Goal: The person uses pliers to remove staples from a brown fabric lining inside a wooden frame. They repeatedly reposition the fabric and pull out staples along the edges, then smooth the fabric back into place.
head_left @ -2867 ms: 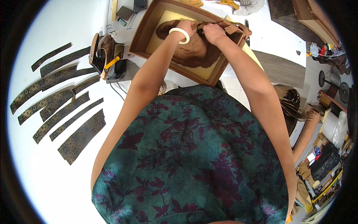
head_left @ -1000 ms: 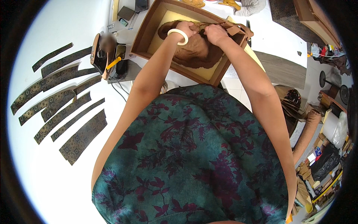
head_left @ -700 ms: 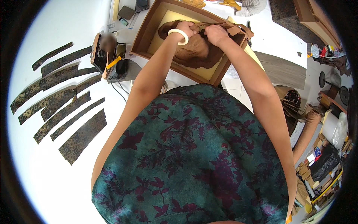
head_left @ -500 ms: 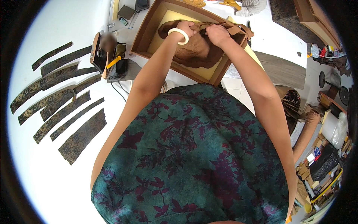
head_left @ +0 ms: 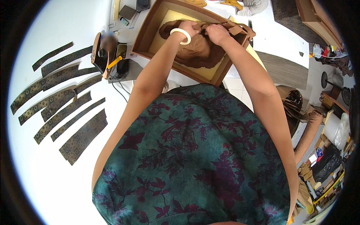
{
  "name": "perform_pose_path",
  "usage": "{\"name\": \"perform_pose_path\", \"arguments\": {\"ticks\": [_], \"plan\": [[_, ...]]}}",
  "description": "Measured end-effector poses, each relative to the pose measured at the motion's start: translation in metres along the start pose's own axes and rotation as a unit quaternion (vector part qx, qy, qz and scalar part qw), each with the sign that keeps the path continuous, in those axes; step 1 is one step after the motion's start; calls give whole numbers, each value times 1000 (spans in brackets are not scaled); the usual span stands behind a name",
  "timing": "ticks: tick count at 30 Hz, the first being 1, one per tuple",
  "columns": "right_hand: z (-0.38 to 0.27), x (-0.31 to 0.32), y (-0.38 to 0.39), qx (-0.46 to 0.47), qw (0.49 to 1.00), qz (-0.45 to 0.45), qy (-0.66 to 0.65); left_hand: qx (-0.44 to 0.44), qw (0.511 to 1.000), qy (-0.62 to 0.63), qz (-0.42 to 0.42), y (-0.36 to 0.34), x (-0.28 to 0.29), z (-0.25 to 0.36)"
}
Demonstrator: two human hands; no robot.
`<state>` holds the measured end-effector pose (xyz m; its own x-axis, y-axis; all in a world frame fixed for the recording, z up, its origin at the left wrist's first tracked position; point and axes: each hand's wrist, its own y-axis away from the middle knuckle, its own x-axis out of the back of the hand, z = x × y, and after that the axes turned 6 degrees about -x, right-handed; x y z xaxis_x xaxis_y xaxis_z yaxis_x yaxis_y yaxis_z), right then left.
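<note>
I see the brown leather piece (head_left: 200, 47) lying in the wooden tray (head_left: 144, 35) on the white desk (head_left: 56, 30). My left hand (head_left: 190, 27) and right hand (head_left: 216, 33) both pinch its upper edge, fingers closed. Hardly anything has shifted since a second ago; the hands stay put, working the same spot. Patterned strips (head_left: 56, 112) lie well apart.

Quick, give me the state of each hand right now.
Left hand: closed on the brown fabric in the wooden tray.
Right hand: closed, gripping the same brown fabric.
</note>
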<state>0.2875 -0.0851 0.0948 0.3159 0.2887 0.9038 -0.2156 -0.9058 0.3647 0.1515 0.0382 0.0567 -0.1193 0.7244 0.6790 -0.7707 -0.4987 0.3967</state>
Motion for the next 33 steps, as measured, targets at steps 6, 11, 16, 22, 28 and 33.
{"name": "perform_pose_path", "arguments": {"ticks": [6, 11, 16, 22, 28, 33], "plan": [[0, 1, 2, -10, 1000, -6, 5, 8, 1000, 6, 9, -3, 1, -9], [4, 1, 2, 13, 1000, 3, 10, 27, 999, 20, -26, 3, 7, -2], [0, 0, 0, 5, 1000, 0, 8, 3, 1000, -3, -18, 4, 5, -3], [3, -1, -5, -1, 1000, 0, -13, 11, 999, 24, -18, 4, 4, -2], [0, 4, -6, 14, 1000, -14, -11, -7, 1000, 5, -9, 3, 3, 1], [1, 1, -8, 20, 1000, -12, 4, -1, 1000, 11, -14, 3, 5, 5]]}}
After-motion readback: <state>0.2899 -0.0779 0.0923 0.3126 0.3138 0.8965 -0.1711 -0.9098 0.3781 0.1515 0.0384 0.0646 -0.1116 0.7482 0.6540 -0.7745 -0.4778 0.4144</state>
